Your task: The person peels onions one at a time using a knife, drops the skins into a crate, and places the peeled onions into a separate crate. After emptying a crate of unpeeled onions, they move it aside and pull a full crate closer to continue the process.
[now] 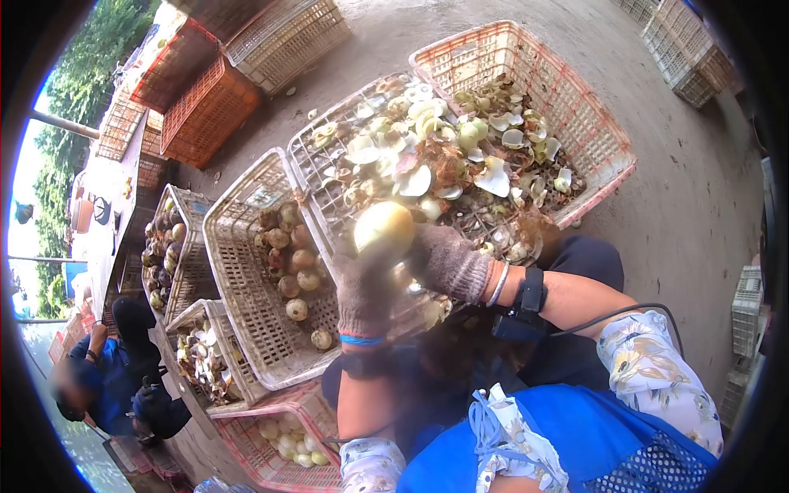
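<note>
A pale yellow, round peeled onion (384,229) is held up over the peel-covered crate. My left hand (366,289), in a brown-grey knit glove, is closed round its lower side. Beside it, my right hand (448,261), gloved alike, has its fingers bent near the onion's right side; blur hides the fingertips and anything in them. Behind both hands, white and brown onion peels (493,176) lie on a crate grid and in a red-and-white crate (588,107).
Left of my hands, a pale crate (246,324) holds unpeeled onions (289,286). A pink crate (246,448) with peeled onions (292,444) stands below it. Another person (115,382) in blue sits at lower left. Orange crates (209,115) are stacked at upper left.
</note>
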The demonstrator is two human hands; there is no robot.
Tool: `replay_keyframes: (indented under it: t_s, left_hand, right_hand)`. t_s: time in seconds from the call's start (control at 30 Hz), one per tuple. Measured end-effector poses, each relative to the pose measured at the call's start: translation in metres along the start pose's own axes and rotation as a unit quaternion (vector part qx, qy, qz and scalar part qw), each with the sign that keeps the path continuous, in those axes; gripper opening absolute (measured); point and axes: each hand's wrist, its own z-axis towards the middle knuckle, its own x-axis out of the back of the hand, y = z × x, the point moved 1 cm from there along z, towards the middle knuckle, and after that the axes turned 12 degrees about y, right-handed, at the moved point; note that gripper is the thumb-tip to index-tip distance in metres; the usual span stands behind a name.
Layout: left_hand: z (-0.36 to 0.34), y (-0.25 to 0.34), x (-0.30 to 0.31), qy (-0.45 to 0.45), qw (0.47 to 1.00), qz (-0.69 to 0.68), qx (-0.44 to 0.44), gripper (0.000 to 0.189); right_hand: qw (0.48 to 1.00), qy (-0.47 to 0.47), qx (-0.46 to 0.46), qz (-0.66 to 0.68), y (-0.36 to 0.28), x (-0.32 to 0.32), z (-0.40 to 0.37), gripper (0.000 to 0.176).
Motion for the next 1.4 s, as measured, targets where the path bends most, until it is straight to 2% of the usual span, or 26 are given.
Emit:
replay_keyframes:
  t_s: [0.07,0.13,0.17,0.2,0.23,0.27,0.3,0.33,0.37,0.4,0.47,0.53,0.63,0.7,0.83,0.9,1.03,1.13,1.17,1.2,1.23,1.27,1.3,1.33,1.37,1.4]
  left_hand:
    - [0.008,0.005,0.006,-0.017,0.998,-0.057,0.022,0.056]
    - [0.006,0.026,0.006,-0.027,0.983,-0.072,0.164,0.056]
    - [0.005,0.018,0.008,-0.024,0.984,-0.073,0.164,0.056]
    - [0.005,0.006,0.012,-0.021,0.997,-0.027,0.075,0.054]
    - [0.006,-0.003,0.014,-0.02,0.999,0.02,-0.016,0.053]
    - [0.007,-0.002,0.014,-0.017,0.999,0.021,-0.016,0.053]
    - [0.009,-0.001,0.015,-0.011,1.0,0.015,0.01,0.052]
    - [0.01,0.002,0.017,-0.004,0.999,0.01,0.035,0.051]
    - [0.009,0.015,0.016,0.006,0.939,-0.296,0.177,0.052]
    - [0.01,0.017,0.017,0.01,0.94,-0.294,0.173,0.052]
    - [0.013,0.017,0.018,0.035,0.86,-0.445,0.245,0.054]
    - [0.014,0.015,0.02,0.035,0.876,-0.42,0.234,0.055]
    - [0.017,0.008,0.022,0.031,0.905,-0.367,0.212,0.059]
    - [0.024,-0.006,0.026,0.12,0.883,-0.387,0.235,0.06]
    - [0.024,-0.005,0.032,0.076,0.888,-0.375,0.255,0.062]
    - [0.021,0.009,0.016,0.133,0.865,-0.411,0.255,0.065]
    - [0.023,0.004,0.022,0.086,0.879,-0.394,0.255,0.064]
    - [0.02,0.008,0.014,0.043,0.848,-0.453,0.272,0.058]
    - [0.018,0.004,0.013,0.054,0.934,-0.297,0.19,0.056]
    - [0.017,0.0,0.013,0.063,0.984,-0.131,0.1,0.054]
    - [0.016,-0.004,0.017,0.063,0.992,-0.062,0.086,0.054]
    - [0.015,0.002,0.016,0.062,0.992,-0.062,0.087,0.054]
    - [0.014,0.013,0.014,0.063,0.969,-0.178,0.158,0.055]
    - [0.013,0.018,0.013,0.062,0.928,-0.291,0.226,0.056]
    - [0.013,0.01,0.014,0.06,0.927,-0.292,0.228,0.056]
    - [0.015,0.0,0.016,0.055,0.98,-0.142,0.131,0.056]
  right_hand:
    - [1.0,0.01,-0.025,0.01,-0.007,0.009,-0.002,0.02]
    - [0.994,-0.084,-0.07,0.021,-0.025,0.032,0.002,0.021]
    - [0.975,-0.148,-0.16,0.044,-0.044,0.054,0.011,0.023]
    - [0.975,-0.15,-0.157,0.045,-0.047,0.059,0.01,0.023]
    - [0.973,-0.093,-0.164,0.129,-0.048,0.063,0.008,0.024]
    - [0.961,-0.038,-0.171,0.212,-0.051,0.067,0.006,0.025]
    - [0.982,0.024,-0.147,0.12,-0.063,0.079,0.008,0.026]
    - [0.998,0.058,-0.023,0.029,-0.06,0.084,0.012,0.025]
    - [0.998,0.058,-0.003,-0.021,-0.056,0.087,0.014,0.025]
    - [0.996,0.058,0.018,-0.071,-0.053,0.089,0.016,0.025]
    - [0.99,0.046,0.058,-0.117,-0.048,0.089,0.015,0.02]
    - [0.965,0.01,0.156,-0.208,-0.047,0.088,0.009,0.017]
    - [0.96,-0.002,0.171,-0.223,-0.041,0.086,0.008,0.019]
    - [0.956,-0.006,0.18,-0.231,-0.04,0.087,0.009,0.02]
    - [0.958,0.001,0.178,-0.224,-0.039,0.085,0.008,0.024]
    - [0.957,0.015,0.191,-0.217,-0.039,0.085,0.008,0.026]
    - [0.944,0.0,0.208,-0.257,-0.04,0.084,0.008,0.031]
    - [0.929,0.013,0.225,-0.293,-0.043,0.083,0.01,0.034]
    - [0.919,0.012,0.235,-0.317,-0.044,0.084,0.01,0.035]
    - [0.919,0.012,0.235,-0.317,-0.045,0.084,0.011,0.035]
    - [0.925,0.005,0.206,-0.32,-0.045,0.084,0.011,0.033]
    - [0.93,-0.002,0.175,-0.322,-0.045,0.084,0.012,0.03]
    - [0.93,-0.002,0.175,-0.323,-0.044,0.084,0.014,0.03]
    - [0.986,-0.055,0.063,-0.145,-0.04,0.082,0.017,0.028]
    - [0.992,-0.106,-0.053,0.039,-0.038,0.082,0.017,0.027]
    - [0.992,-0.106,-0.055,0.038,-0.042,0.082,0.019,0.027]
